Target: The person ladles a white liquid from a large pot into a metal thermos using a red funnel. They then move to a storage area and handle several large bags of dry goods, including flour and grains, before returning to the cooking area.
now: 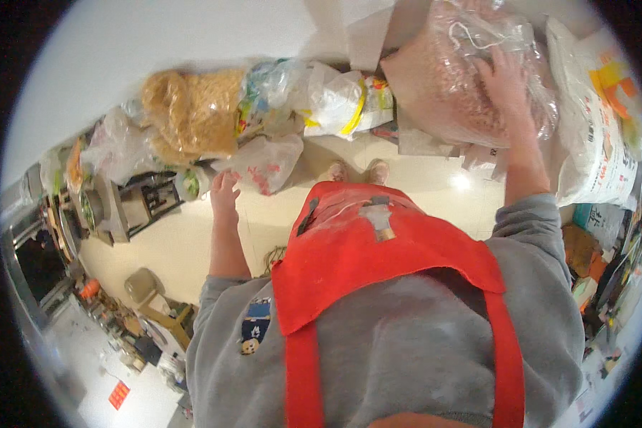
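My right hand (505,80) rests on a large clear plastic bag (455,96) packed with small pinkish pieces, too blurred to name. Its thumb and fingers are spread over the film, near a white cord (473,40) lying on top. The bag bulges above a cardboard box (425,140). Away to the left, my left hand (224,195) hangs in the air with nothing seen in it, its fingers loosely raised and the thumb apart. Close beside it are a white plastic bag with red print (265,166) and a bag with something green inside (191,184).
Along the wall stand a bag of tan, noodle-like food (208,112) and a white bag with yellow bands (337,101). A large white printed sack (588,139) leans at the right. A low shelf (155,200) and a chair (142,286) are on my left. Pale floor tiles (257,214) show underfoot.
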`<state>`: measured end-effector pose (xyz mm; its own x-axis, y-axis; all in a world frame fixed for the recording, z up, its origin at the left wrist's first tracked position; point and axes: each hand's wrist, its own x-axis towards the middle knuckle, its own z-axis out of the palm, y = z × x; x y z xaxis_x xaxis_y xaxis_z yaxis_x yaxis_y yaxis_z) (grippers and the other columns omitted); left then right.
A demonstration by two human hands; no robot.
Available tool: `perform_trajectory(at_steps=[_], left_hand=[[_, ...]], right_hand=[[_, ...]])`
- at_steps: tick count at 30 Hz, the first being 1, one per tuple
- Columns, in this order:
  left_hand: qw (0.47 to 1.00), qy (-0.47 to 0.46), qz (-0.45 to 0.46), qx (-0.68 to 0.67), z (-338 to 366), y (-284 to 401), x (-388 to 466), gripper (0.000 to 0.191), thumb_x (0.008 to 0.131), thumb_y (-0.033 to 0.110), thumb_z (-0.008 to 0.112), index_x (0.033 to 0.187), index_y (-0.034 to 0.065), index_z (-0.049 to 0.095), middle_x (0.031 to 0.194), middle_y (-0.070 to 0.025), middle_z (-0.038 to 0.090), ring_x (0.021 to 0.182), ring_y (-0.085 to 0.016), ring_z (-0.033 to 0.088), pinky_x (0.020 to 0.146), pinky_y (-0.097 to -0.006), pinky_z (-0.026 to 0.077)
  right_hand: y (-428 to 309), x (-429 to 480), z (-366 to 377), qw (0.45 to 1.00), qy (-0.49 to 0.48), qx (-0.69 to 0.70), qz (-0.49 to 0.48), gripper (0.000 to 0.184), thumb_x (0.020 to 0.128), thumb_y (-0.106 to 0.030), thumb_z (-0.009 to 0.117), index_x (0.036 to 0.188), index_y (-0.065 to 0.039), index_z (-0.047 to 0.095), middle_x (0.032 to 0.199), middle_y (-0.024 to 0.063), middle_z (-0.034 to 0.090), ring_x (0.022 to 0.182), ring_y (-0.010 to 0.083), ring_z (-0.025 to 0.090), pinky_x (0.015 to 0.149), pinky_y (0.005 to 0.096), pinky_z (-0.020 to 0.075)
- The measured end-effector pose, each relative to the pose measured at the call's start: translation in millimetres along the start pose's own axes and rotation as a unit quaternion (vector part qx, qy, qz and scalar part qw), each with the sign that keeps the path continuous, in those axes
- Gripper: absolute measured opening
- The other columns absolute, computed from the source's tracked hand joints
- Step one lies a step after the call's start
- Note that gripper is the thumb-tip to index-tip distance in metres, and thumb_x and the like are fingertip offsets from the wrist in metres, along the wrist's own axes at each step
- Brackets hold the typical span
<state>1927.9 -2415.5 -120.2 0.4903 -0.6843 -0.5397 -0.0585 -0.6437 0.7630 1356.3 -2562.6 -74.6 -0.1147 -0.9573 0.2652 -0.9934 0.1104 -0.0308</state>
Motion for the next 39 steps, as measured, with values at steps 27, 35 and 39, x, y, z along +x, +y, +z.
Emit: perform_trajectory(at_steps=[27,35,39], left_hand=[[0.987,0.055,-0.027,0.147,-95,-244,318,0.085,0.069,0.034,0.072,0.132,-0.0051,0.031,0.13,-0.0184,0.043,0.121,-0.027,0.041,0.101,-0.0374,0.033],[0.889,-0.205,-0.004,0.409,-79,-234,291,0.05,0.087,0.033,0.051,0.126,0.0009,0.044,0.108,-0.0148,0.057,0.104,-0.021,0.051,0.09,-0.0349,0.04],[0.994,-0.078,-0.051,0.06,-84,-268,249,0.046,0.091,0.031,0.044,0.122,-0.0015,0.045,0.104,-0.0121,0.056,0.101,-0.019,0.051,0.088,-0.0339,0.04]], right_hand=[[-449,-202,334,0.841,-0.468,0.243,-0.117,0.083,0.066,-0.017,0.072,0.136,-0.009,0.029,0.13,0.0226,0.04,0.112,0.0391,0.047,0.093,0.0417,0.0409],[-456,-278,341,0.775,-0.58,0.235,-0.089,0.034,0.077,-0.018,0.058,0.108,-0.006,0.054,0.096,0.0219,0.06,0.092,0.0371,0.058,0.077,0.0448,0.0463],[-448,-292,340,0.757,-0.586,0.278,-0.07,0.02,0.082,-0.016,0.049,0.094,-0.002,0.057,0.085,0.0201,0.061,0.081,0.0359,0.06,0.069,0.044,0.0469]])
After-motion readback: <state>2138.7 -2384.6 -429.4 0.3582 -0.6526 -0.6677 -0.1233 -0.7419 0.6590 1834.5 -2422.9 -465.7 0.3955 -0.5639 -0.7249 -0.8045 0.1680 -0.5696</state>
